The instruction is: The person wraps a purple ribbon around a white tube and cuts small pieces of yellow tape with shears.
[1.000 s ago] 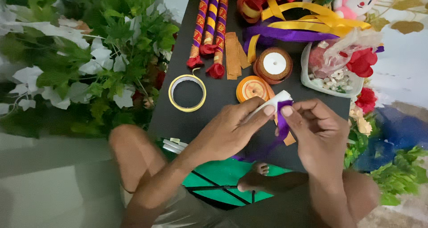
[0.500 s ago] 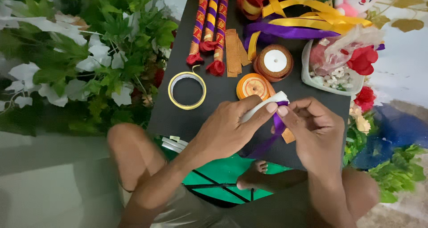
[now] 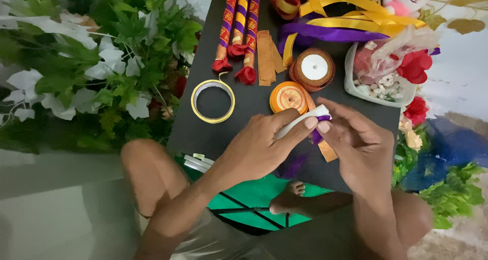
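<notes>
While I sit cross-legged behind the black rectangular board, my left hand closes around a white, soft-looking stick-shaped piece, with the thumb laid along its upper side and the fingertips meeting it near the far end. My right hand is pinched shut, thumb and forefinger together, on a short length of purple satin ribbon that sits against the tip of the white piece; a darker strip of the same ribbon hangs below my left hand over the near part of the board. Both hands meet just above the near right part of the board, touching each other at the fingertips. Just beyond them lies an orange ribbon spool, and a loose gold-orange ribbon strip shows under my right hand. Farther back stands a brown spool with a white centre, and to the left lies a yellow-rimmed tape ring. Three red-and-gold wrapped sticks with red tassels lie at the board's far edge, beside yellow and purple ribbon lengths. A white tray of small flowers sits at the right, and green-and-white artificial leaves fill the left.
</notes>
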